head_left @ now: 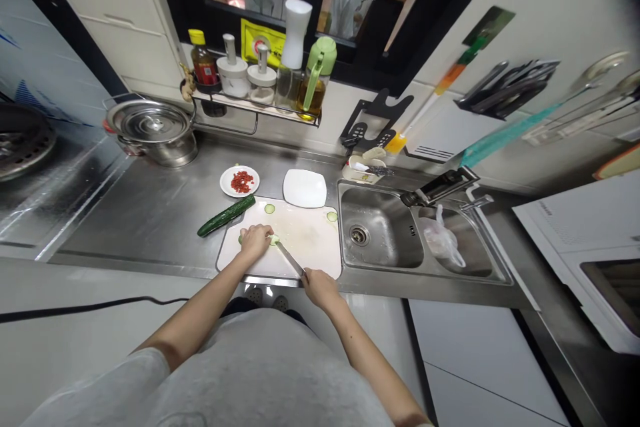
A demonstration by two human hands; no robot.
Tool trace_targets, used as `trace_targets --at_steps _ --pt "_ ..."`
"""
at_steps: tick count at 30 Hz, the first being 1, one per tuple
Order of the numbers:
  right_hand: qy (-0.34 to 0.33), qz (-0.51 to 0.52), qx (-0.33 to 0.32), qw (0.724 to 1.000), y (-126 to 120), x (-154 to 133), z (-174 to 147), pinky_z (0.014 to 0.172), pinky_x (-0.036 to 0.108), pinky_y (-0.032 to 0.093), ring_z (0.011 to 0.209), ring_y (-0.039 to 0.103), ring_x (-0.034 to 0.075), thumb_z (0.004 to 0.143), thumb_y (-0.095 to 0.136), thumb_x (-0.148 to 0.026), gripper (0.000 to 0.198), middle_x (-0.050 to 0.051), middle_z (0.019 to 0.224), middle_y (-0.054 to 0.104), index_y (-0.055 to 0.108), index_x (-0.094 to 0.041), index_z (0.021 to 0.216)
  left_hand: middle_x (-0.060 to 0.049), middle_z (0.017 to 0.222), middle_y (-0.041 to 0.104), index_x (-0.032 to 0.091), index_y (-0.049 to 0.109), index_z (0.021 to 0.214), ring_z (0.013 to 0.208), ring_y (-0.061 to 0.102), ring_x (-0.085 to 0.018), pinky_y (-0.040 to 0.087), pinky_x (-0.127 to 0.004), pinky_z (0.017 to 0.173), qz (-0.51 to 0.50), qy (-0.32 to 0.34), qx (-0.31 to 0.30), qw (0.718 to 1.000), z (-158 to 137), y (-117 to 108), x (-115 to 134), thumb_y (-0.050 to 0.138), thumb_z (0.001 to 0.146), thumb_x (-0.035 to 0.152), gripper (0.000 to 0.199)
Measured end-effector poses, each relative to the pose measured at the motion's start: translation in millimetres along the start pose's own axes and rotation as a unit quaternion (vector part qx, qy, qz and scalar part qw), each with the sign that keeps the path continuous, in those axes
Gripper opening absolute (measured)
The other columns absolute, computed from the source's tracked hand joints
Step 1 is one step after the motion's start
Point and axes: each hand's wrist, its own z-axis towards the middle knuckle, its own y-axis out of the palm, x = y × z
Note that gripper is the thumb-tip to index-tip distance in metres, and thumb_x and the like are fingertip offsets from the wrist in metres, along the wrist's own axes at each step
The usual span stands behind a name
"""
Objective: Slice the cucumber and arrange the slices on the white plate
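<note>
Green-skinned cucumber piece (241,240): lies on the cutting board (305,233), fingers of the left hand (256,241) curled over it. Right hand (321,288): closed around the knife (290,257). Likely firm, light, slick where cut; hold by the skin.

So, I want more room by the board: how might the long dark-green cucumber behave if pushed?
The cucumber would probably roll sideways, given its long, rounded shape. It's likely stiff rather than floppy, since it looks straight and plump.
</note>
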Motion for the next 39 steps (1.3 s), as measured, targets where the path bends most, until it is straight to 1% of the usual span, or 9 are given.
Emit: trace_targets --at_steps 6,12,20,31,39 --pt "0.007 0.001 -0.003 1.000 0.2 -6.7 3.1 0.078 0.031 0.045 0.100 0.066 0.025 0.095 0.039 -0.028 0.030 0.013 0.106 0.070 0.063 -0.021 0.112 -0.006 0.105 0.070 0.027 0.068 0.097 0.107 0.053 -0.027 0.028 -0.042 0.089 -0.002 -0.002 -0.005 1.000 0.0 -0.9 0.9 0.051 0.080 0.019 0.025" --pt "0.004 0.003 0.003 1.000 2.4 -11.7 9.0 0.077 0.032 0.045 0.100 0.066 0.025 0.095 0.037 -0.025 0.031 0.014 0.106 0.070 0.062 -0.020 0.113 -0.005 0.103 0.070 0.027 0.068 0.096 0.106 0.054 -0.027 0.029 -0.042 0.087 0.002 0.001 -0.009 1.000 1.4 -2.8 0.9 0.052 0.080 0.018 0.024" --pt "0.008 -0.001 -0.001 1.000 -2.7 -20.5 12.1 0.077 0.033 0.045 0.100 0.066 0.025 0.095 0.035 -0.024 0.033 0.015 0.106 0.069 0.061 -0.019 0.114 -0.005 0.101 0.070 0.027 0.067 0.094 0.106 0.054 -0.027 0.029 -0.041 0.087 -0.002 0.006 -0.002 1.000 1.4 -3.0 0.0 0.053 0.082 0.020 0.020" --pt "0.008 -0.004 0.009 1.000 -1.5 -22.6 14.1 0.076 0.032 0.046 0.099 0.066 0.025 0.094 0.036 -0.021 0.032 0.015 0.104 0.070 0.061 -0.019 0.113 -0.005 0.102 0.070 0.027 0.067 0.096 0.107 0.053 -0.026 0.028 -0.040 0.087 -0.005 0.009 -0.006 1.000 1.6 -2.3 -1.2 0.052 0.082 0.020 0.021" --pt "0.013 -0.001 0.012 1.000 0.7 -24.4 16.1 0.075 0.031 0.045 0.098 0.066 0.024 0.095 0.035 -0.023 0.032 0.014 0.103 0.070 0.062 -0.019 0.112 -0.004 0.101 0.069 0.027 0.067 0.096 0.106 0.053 -0.026 0.028 -0.041 0.088 -0.002 0.006 -0.012 1.000 3.5 -1.3 -1.9 0.052 0.082 0.022 0.021"
